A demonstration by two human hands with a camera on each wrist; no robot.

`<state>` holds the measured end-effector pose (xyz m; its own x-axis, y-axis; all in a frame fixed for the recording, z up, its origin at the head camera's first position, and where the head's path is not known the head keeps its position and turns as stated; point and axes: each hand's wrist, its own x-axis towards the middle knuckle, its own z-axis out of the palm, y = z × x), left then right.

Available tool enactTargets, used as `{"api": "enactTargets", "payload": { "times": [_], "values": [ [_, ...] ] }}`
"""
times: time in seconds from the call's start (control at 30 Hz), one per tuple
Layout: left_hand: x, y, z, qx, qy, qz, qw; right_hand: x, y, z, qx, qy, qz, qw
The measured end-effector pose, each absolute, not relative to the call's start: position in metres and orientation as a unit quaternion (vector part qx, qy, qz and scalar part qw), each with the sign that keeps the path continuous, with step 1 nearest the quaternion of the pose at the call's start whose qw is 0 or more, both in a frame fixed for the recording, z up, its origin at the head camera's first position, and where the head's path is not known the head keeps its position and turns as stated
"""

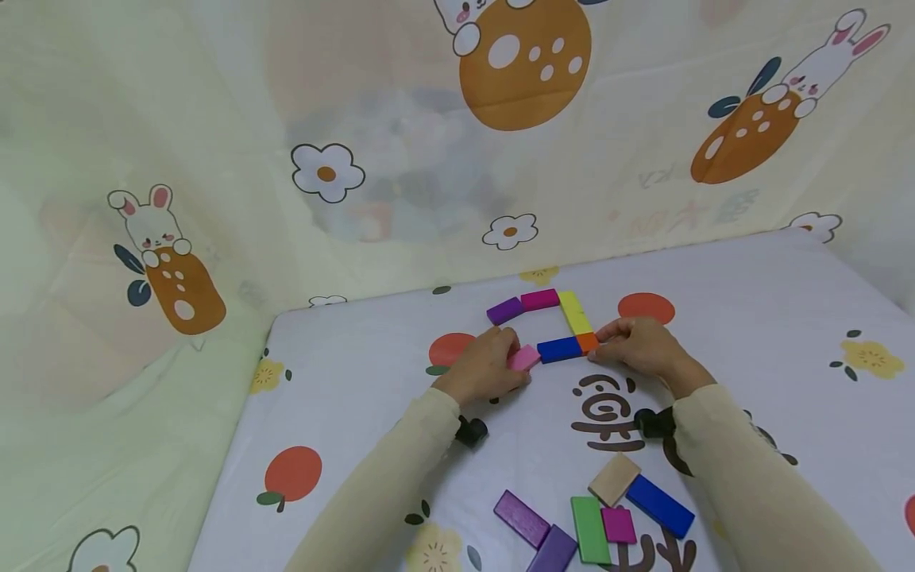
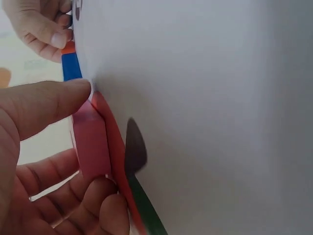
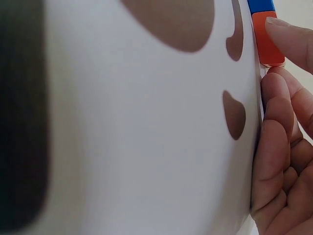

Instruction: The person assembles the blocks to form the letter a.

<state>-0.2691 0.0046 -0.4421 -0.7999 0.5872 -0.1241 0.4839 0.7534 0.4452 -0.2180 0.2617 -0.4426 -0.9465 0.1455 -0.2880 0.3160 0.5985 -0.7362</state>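
Observation:
My left hand pinches a pink block between thumb and fingers. In the left wrist view the thumb lies along one end of the pink block, with fingers curled at its other end. Beside it, a blue block meets a small orange block. My right hand holds the orange block at its outer end; the right wrist view has the thumb on the orange block and fingertips at its edge. A yellow block, a magenta block and a purple block continue the bent row behind.
Nearer the body lie loose blocks: a light purple block, a darker purple block, a green block, a magenta square, a tan block and a blue block. A patterned curtain hangs behind the white tablecloth.

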Motion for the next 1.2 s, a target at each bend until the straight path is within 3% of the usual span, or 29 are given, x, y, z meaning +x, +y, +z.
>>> {"api": "enactTargets", "payload": {
  "times": [0.27,1.2],
  "values": [
    [-0.27,-0.011,-0.447,0.279,0.894,0.3,0.18,-0.217,0.264,-0.446,0.136,0.886,-0.43,0.108],
    [-0.272,-0.024,-0.454,0.258,0.87,0.376,0.188,-0.221,0.264,-0.443,0.126,0.885,-0.434,0.109]
  ]
}}
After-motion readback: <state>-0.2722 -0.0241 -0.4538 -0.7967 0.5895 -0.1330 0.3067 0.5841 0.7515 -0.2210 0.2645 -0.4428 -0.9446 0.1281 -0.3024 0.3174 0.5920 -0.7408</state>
